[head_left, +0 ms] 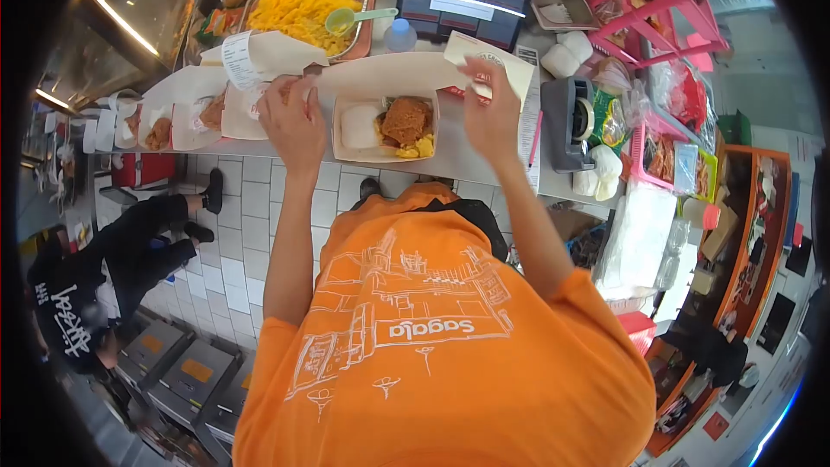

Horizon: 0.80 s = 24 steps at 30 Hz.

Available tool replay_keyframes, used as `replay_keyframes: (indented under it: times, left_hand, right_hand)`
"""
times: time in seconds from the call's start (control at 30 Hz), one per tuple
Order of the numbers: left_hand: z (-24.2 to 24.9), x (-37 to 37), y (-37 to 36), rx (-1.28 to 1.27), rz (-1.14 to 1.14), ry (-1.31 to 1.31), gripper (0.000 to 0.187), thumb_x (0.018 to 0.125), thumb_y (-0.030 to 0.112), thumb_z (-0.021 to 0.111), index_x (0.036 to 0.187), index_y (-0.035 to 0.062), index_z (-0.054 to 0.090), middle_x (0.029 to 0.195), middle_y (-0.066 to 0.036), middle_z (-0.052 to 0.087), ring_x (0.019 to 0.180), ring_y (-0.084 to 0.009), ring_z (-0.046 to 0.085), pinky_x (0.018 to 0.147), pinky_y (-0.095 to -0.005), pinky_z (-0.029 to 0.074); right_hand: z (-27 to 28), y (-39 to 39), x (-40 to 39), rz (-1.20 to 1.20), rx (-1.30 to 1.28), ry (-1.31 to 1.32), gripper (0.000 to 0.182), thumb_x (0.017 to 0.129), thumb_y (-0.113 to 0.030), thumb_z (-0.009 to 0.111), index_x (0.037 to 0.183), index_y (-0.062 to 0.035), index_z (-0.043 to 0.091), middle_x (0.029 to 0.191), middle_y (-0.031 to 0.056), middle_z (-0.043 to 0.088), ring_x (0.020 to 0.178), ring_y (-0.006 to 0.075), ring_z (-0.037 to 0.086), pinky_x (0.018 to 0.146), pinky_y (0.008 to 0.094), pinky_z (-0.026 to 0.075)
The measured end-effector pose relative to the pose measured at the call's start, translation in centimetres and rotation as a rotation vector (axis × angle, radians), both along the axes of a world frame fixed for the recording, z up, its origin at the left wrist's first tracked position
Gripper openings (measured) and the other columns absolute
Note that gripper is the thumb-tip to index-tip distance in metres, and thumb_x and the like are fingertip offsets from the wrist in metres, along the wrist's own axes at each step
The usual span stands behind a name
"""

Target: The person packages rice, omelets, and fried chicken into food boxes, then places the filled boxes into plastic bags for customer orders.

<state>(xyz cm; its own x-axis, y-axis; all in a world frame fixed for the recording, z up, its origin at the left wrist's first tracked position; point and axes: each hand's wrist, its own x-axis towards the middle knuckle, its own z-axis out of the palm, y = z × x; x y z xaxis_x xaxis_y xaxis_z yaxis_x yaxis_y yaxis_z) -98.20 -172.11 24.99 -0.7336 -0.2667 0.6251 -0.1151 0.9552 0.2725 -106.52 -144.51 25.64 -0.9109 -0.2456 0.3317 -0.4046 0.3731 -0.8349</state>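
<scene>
An open paper food box (pixel 386 155) stands near the counter's front edge, with white rice (pixel 357 125), a brown fried piece (pixel 406 121) and yellow bits inside. Its long lid (pixel 385 74) is raised at the back. My left hand (pixel 296 121) is at the lid's left end, fingers bent and closed on its edge. At the opposite end, my right hand (pixel 490 117) has its fingers curled at the lid's edge, in front of a printed card (pixel 506 69); its exact grip is partly hidden.
More open food boxes (pixel 194 108) line the counter to the left, one with a paper receipt (pixel 240 60). Behind are a tray of yellow food (pixel 294 7) with a green scoop (pixel 341 21), a tablet (pixel 462 4) and a tape dispenser (pixel 566 125). A person (pixel 112 268) is at the left.
</scene>
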Motion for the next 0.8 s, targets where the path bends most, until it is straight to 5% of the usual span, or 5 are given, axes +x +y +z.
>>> replay_keyframes:
  times: [0.23,0.3,0.47,0.57,0.8]
  left_hand:
    - [-4.1,4.7,1.0,0.362,-0.138,-0.271,0.03,0.09,-0.003,0.056,0.119,0.005,0.061,0.114,-0.014,0.067,0.102,-0.0377,0.064,0.088,-0.0467,0.049]
    - [-5.0,4.9,1.9,0.628,-0.067,-0.355,0.037,0.09,-0.005,0.054,0.126,0.0039,0.059,0.128,-0.017,0.065,0.113,-0.0407,0.062,0.091,-0.0462,0.05]
    - [-8.5,6.0,3.7,0.581,-0.38,-0.225,0.056,0.096,-0.006,0.041,0.15,0.0075,0.042,0.139,-0.025,0.058,0.127,-0.0348,0.059,0.106,-0.0373,0.045]
    - [-9.2,5.8,3.2,0.677,-0.464,-0.228,0.051,0.1,-0.005,0.037,0.149,0.0074,0.043,0.135,-0.024,0.061,0.122,-0.0323,0.061,0.106,-0.0385,0.044]
    - [-9.9,6.0,2.3,0.75,-0.454,-0.272,0.053,0.094,-0.011,0.04,0.144,0.0055,0.046,0.128,-0.023,0.063,0.117,-0.0289,0.063,0.104,-0.0368,0.045]
  right_hand:
    - [-3.3,-2.9,1.2,-0.173,0.249,0.357,0.042,0.083,-0.002,0.068,0.124,-0.0012,0.057,0.125,0.0202,0.06,0.119,0.0388,0.056,0.101,0.0472,0.046]
    - [-6.8,-2.0,3.5,-0.06,0.354,0.089,0.037,0.086,0.0,0.063,0.122,-0.0001,0.054,0.129,0.0223,0.057,0.115,0.0401,0.059,0.099,0.0457,0.047]
    - [-10.8,-3.0,9.0,-0.08,-0.107,-0.125,0.034,0.088,0.006,0.047,0.122,0.0063,0.05,0.144,0.0322,0.048,0.125,0.0492,0.053,0.102,0.0468,0.047]
    - [-10.4,-3.2,8.9,-0.049,-0.104,-0.316,0.052,0.086,0.008,0.046,0.138,-0.0003,0.047,0.148,0.0349,0.041,0.133,0.0483,0.046,0.107,0.0464,0.044]
    - [-8.8,-1.4,7.4,0.041,0.182,-0.032,0.069,0.084,0.006,0.046,0.146,-0.0243,0.049,0.145,0.0294,0.048,0.126,0.0472,0.053,0.105,0.0477,0.045]
